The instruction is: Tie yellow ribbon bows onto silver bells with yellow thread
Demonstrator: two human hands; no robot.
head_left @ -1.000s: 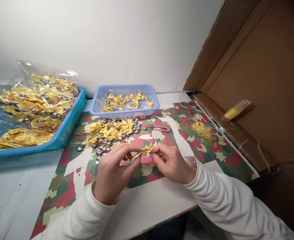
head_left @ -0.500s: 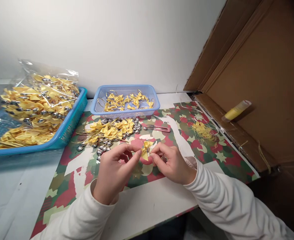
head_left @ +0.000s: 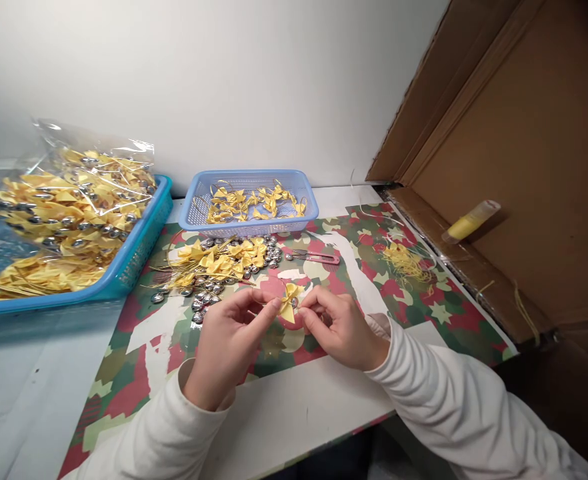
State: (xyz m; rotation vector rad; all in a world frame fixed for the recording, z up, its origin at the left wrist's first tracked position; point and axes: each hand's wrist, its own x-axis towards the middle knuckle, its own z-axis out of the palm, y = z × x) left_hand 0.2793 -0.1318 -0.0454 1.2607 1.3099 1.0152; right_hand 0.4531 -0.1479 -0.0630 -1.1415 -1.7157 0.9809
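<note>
1. The left hand [head_left: 231, 343] and the right hand [head_left: 338, 328] meet above the middle of the patterned mat [head_left: 414, 313], near its front edge, and pinch one small yellow ribbon bow [head_left: 289, 303] between their fingertips.
2. The left thumb and forefinger grip the bow's left side; the right fingertips close on its right side, where a small silver piece shows.
3. The bow sits upright between the two hands, just above the mat, with its tails pointing down.
4. Behind the hands, toward the mat's back edge, lies a loose pile of yellow bows and silver beads [head_left: 219, 263], with pink-handled tweezers [head_left: 319, 257] just right of it.
5. A small blue basket [head_left: 251, 200] holding bows stands at the back edge of the tabletop.
6. A larger blue tray [head_left: 134, 263] with bagged bows sits at the left edge.
7. A tangle of yellow thread scraps [head_left: 405, 261] lies near the mat's right edge.
</note>
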